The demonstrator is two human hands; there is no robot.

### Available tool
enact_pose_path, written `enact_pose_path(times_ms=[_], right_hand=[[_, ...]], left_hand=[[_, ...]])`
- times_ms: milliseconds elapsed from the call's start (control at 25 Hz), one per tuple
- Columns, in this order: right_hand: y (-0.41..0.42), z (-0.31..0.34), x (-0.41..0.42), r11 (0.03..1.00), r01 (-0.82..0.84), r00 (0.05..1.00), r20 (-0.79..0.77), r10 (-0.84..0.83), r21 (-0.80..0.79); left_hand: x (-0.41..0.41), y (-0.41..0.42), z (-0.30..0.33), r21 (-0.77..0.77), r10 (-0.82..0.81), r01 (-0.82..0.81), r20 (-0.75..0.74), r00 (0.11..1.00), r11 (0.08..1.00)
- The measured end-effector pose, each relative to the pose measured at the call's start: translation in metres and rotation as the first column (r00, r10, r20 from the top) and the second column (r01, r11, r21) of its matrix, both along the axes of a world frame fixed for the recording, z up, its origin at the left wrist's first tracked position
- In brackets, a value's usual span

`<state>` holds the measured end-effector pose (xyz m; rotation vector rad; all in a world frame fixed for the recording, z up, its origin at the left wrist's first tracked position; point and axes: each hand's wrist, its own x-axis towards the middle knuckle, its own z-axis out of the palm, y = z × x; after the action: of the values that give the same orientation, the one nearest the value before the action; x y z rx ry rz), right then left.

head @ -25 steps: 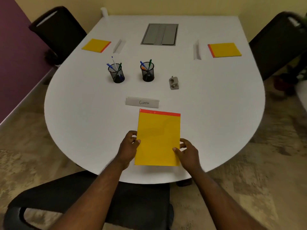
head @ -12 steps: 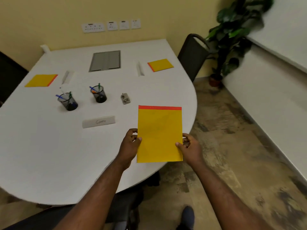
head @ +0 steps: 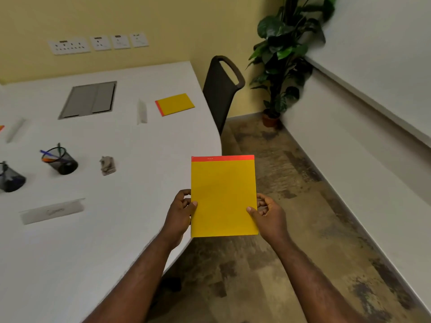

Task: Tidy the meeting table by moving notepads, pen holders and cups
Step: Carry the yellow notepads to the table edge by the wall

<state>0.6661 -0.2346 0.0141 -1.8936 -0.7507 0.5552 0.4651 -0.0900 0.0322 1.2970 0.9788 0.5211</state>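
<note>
Past the table (head: 98, 241) edge, over bare floor, the left hand (head: 179, 213) and right hand (head: 270, 214) pinch the yellow notepad (head: 223, 197) by its side edges, so a loosened thumb could probably drop it.

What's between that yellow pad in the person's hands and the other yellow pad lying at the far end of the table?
Nothing visible blocks it. The held notepad, gripped by the left hand and right hand, is off the table's edge; only bare white table lies before the far notepad. The folded name card stands left of it.
</note>
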Motion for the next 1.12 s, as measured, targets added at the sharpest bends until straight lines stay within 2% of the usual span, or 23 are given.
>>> enact_pose_path(times_ms=[280, 640, 880, 1120], right_hand=[[0.037, 0.009, 0.126, 1.000, -0.002, 1.000, 0.005, 0.002, 0.015], [0.150, 0.012, 0.299, 0.996, 0.081, 0.995, 0.048, -0.083, 0.035], [0.220, 0.023, 0.409, 0.986, 0.135, 0.990, 0.036, -0.139, 0.095], [0.309, 0.020, 0.547, 0.984, 0.061, 0.998, 0.023, -0.066, 0.168]], left_hand=[[0.119, 0.042, 0.006, 0.077, -0.037, 0.036, 0.002, 0.999, 0.996], [0.295, 0.167, 0.012, 0.204, -0.121, 0.112, 0.034, 0.992, 0.972], [0.409, 0.247, 0.033, 0.260, -0.147, 0.146, -0.016, 0.989, 0.955], [0.534, 0.320, 0.037, 0.314, -0.061, 0.062, -0.013, 0.998, 0.947]])
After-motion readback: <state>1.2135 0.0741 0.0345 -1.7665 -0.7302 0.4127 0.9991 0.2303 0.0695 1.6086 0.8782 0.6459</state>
